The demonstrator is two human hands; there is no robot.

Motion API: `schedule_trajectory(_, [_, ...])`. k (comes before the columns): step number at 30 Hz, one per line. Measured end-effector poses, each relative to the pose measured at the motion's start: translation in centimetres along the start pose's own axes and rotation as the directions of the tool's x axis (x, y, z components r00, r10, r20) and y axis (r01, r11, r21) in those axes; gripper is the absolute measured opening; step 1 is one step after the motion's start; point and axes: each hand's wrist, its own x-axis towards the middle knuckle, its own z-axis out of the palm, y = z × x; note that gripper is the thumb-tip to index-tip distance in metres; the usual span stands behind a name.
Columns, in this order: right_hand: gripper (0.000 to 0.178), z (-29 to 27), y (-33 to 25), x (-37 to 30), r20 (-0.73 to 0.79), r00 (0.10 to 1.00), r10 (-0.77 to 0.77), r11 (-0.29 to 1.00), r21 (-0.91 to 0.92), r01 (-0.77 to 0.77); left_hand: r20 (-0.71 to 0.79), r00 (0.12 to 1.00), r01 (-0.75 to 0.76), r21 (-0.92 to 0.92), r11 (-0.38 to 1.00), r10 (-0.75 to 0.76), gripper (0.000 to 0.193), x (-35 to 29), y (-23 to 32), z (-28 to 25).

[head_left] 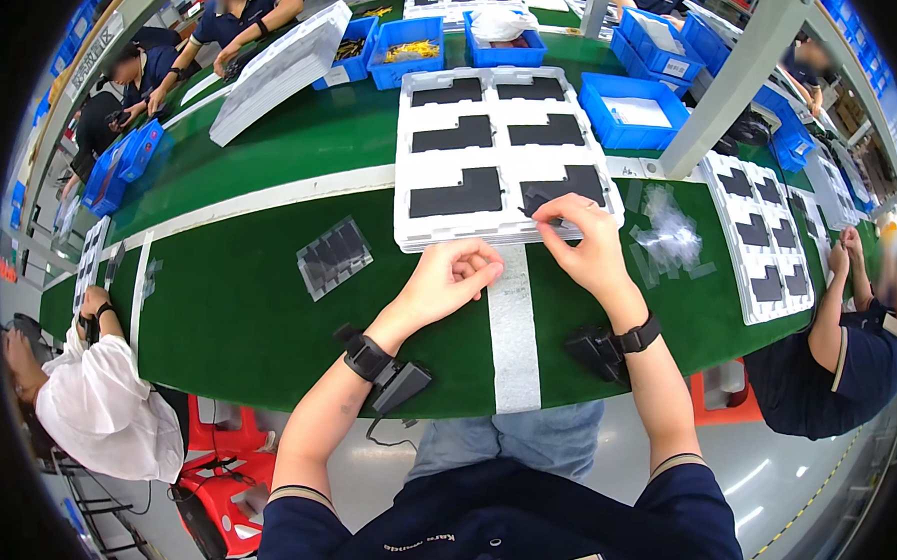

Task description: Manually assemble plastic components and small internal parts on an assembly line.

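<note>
A white tray point(503, 182), seemingly atop a stack, lies before me with several flat black notched pieces point(456, 192) in its pockets. My right hand point(585, 241) is over its near right corner. Thumb and forefinger pinch together at the edge of the nearest right black piece point(573, 185); whether they grip it or something small on it is hard to see. Just off the tray's front edge, my left hand point(450, 280) is curled, thumb near the fingers; anything within is hidden. Left of it lies a clear sheet with dark rectangular strips point(333, 258).
Crumpled clear film point(668, 235) lies right of the tray, near another filled white tray point(761, 234). Behind stand blue bins point(631, 113), one with yellow parts point(411, 51), and a slanted white tray stack point(282, 71). A metal post point(732, 87) rises at right. Co-workers sit around.
</note>
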Motion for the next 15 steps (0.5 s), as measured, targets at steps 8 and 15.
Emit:
schedule_trajectory(8, [0.021,0.23,-0.62,0.22,0.008,0.996,0.086,0.987,0.136,-0.086,-0.191,0.968,-0.163,0.026,0.986,0.165,0.011,-0.15,0.26,-0.08])
schedule_trajectory(15, [0.018,-0.2,0.13,0.1,-0.071,0.997,0.022,0.998,-0.05,-0.025,-0.276,0.933,-0.225,0.059,0.973,0.232,0.01,-0.07,0.41,0.2])
